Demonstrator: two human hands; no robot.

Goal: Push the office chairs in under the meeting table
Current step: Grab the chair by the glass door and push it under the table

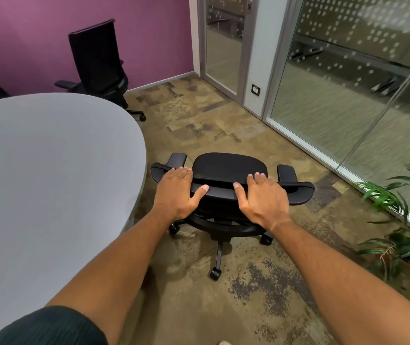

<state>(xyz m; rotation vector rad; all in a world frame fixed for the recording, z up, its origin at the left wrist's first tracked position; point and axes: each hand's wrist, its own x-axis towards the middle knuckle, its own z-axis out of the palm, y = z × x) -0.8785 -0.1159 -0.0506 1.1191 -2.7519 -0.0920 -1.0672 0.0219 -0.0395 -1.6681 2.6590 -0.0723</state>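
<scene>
Two hands rest on the black mesh office chair [226,170], beside the grey oval meeting table [49,170].
We lay left hand [177,192] and right hand [261,195] spread on its backrest top; next, we judge, swing it tableward and push.

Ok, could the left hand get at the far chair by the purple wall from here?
Probably not: the left hand rests on the near chair, and the far chair stands well beyond the table.
</scene>
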